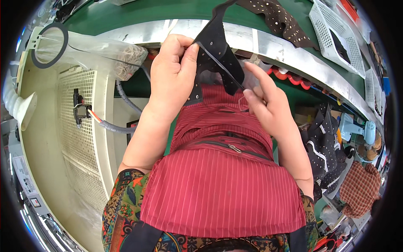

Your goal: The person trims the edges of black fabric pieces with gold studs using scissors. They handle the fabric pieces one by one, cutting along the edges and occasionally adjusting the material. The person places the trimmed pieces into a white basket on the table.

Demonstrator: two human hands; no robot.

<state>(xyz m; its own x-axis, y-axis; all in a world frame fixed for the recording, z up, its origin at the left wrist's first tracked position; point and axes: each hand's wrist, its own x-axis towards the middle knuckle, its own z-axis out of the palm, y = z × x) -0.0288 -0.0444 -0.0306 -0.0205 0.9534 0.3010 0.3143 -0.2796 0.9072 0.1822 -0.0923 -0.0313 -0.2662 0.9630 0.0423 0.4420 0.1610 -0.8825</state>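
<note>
A black piece of material (pixel 214 46) dotted with small metal studs hangs in front of me, with a thin grey edge running slantwise across it. My left hand (pixel 174 69) pinches its upper left edge between thumb and bent fingers. At the lower right end of that edge is my right hand (pixel 268 103), its thumb and a curled finger closed on the tip while the index finger stretches out above. The edge looks straight between both hands. Another studded flap hangs lower, partly behind my left hand. A thin thread seems to loop below my right thumb.
A green table with a metal edge (pixel 289 54) curves ahead, bearing a brown studded piece (pixel 281 19) and a white basket (pixel 338 38). At left, a clear bag (pixel 98 54) hangs from a black ring (pixel 49 45). Dark studded pieces (pixel 323 143) and a small blue fan (pixel 357 129) are at right.
</note>
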